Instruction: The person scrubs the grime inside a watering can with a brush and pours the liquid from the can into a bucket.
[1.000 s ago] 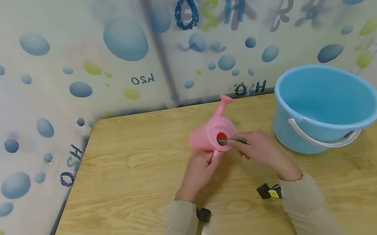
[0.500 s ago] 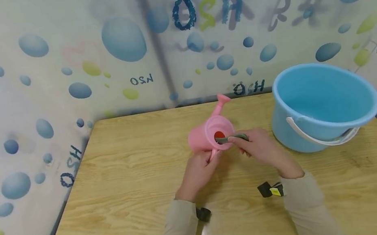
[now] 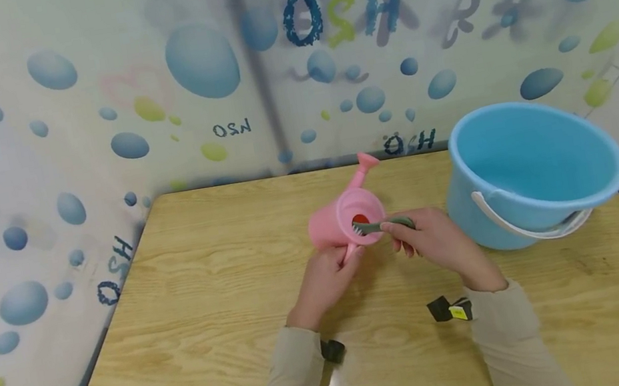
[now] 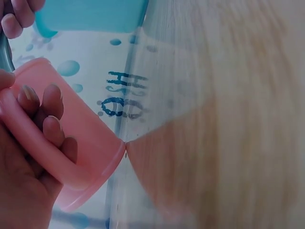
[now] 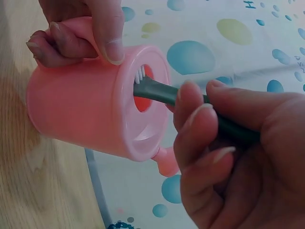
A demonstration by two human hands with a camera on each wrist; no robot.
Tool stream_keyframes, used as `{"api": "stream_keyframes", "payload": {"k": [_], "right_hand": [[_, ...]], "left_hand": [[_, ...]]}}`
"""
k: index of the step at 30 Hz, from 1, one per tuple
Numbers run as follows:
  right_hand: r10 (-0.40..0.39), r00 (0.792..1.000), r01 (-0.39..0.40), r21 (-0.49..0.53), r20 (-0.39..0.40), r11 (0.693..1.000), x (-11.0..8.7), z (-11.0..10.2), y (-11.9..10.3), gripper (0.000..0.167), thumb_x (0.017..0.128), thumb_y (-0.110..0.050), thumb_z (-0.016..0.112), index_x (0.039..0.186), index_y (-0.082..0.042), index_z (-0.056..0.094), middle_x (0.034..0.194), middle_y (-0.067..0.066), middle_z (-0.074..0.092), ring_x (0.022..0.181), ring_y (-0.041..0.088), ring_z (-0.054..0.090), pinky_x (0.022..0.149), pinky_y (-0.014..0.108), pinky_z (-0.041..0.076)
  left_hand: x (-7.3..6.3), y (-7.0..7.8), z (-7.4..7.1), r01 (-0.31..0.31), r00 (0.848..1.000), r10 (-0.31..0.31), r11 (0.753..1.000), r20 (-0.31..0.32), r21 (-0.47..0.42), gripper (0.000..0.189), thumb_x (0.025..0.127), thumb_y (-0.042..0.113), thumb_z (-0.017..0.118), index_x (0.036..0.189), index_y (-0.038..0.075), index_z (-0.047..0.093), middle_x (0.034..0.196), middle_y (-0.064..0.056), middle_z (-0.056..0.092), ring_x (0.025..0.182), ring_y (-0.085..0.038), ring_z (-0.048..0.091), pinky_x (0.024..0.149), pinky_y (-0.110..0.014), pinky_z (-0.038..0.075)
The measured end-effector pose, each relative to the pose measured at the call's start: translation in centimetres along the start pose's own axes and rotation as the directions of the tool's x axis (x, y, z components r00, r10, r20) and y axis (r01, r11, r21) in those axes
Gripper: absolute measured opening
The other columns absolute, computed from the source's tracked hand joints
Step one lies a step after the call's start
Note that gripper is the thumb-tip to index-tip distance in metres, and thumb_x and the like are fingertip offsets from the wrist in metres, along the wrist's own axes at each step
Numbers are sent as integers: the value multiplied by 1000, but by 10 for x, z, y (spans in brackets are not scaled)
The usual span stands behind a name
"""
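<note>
The right hand (image 3: 435, 237) has drawn one green brush (image 3: 374, 227) slightly outward, baring its white bristles. Two hands work: the right pinches the brush, its head at the round opening of one tilted pink watering can (image 3: 327, 225); the left hand (image 3: 326, 283) grips the can's single handle. One blue bucket (image 3: 480, 216) stands to the right on one wooden table (image 3: 199, 305).

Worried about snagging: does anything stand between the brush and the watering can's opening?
Nothing visible: the green brush, held in the right hand, has its bristles at the opening of the pink watering can. The blue bucket stands aside.
</note>
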State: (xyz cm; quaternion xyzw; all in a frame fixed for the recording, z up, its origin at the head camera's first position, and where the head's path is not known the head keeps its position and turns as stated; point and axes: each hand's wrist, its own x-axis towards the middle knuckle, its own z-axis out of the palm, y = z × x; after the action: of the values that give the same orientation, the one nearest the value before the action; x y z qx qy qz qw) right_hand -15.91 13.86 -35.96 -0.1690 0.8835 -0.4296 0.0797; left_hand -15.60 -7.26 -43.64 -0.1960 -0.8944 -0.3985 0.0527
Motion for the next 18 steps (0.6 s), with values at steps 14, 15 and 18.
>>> {"api": "stream_keyframes", "payload": {"k": [14,15,18], "right_hand": [[45,999,-45,41,-14,998,11,22,8,43,85,-51,48,65,-15,59,56,3,52,53,20,48,55,33,39],[46,999,-45,41,-17,998,11,22,7,43,85,-51,48,64,-15,59,56,3,52,53,21,48,54,33,39],[47,999,-46,45,-23,998,10,18,6,44,85,-52,48,66,-14,59,57,3,52,53,20,48,53,31,38]], "left_hand": [[-1,1,1,-29,1000,29,999,-7,28,46,89,50,42,57,17,40,52,10,35,45,-3,34,42,-20,29],[0,1,1,-25,1000,25,999,-5,26,46,88,50,42,57,17,41,51,10,36,45,-3,34,42,-20,30],[0,1,0,-6,1000,6,1000,-2,15,46,88,52,42,58,18,42,51,10,36,45,-3,34,42,-21,30]]}}
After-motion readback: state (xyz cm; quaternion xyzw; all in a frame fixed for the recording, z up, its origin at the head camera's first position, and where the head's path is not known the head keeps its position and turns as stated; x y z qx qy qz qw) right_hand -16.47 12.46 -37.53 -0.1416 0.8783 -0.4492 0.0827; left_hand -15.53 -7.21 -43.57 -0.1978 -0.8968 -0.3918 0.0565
